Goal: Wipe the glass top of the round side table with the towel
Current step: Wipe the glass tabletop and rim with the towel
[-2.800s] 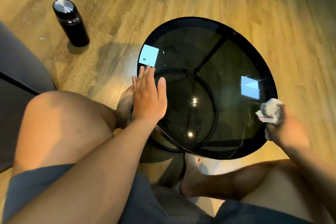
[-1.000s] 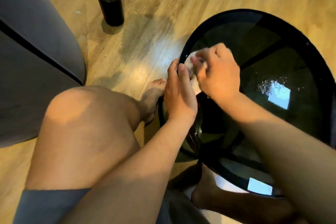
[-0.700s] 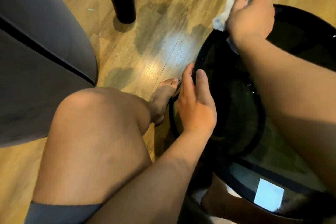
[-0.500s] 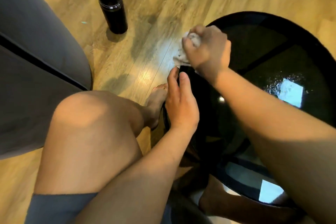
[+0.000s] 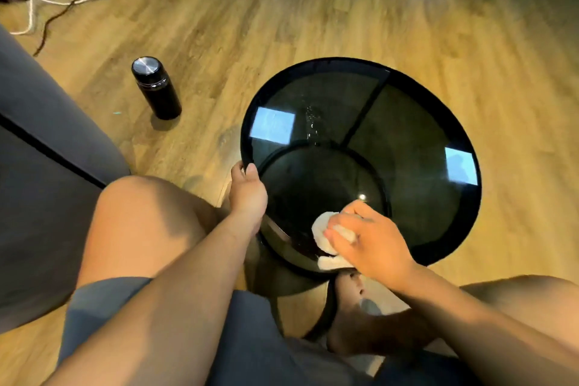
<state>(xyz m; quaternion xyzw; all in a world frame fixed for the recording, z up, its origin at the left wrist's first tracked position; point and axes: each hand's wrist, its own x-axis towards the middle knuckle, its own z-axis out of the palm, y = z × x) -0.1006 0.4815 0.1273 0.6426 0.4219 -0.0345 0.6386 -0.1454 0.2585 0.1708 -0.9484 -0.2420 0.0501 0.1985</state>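
Head cam: I see my right hand [image 5: 371, 240] bunched round the towel [image 5: 326, 240], a crumpled white wad of soft cloth, pressed on the near part of the glass top [image 5: 407, 166], w/ a loose corner lapping over the near rim. Glass is round, dark smoked, glossy, ringed by a black band; black frame bars & a lower ring show thru it. Two pale square reflections sit on it, plus a trail of small droplets nr the far left. My left hand [image 5: 247, 193] grips the bench's left rim, thumb on top, fingers curled under the edge. Hands apart. Black cylindrical flask [image 5: 156, 88] w/ brushed-metal cap stands upright on the wood-grain floor [image 5: 313, 9], well left of the bench. Grey sofa [image 5: 47, 182] at far left; white & dark cables [image 5: 62, 0] at top left.
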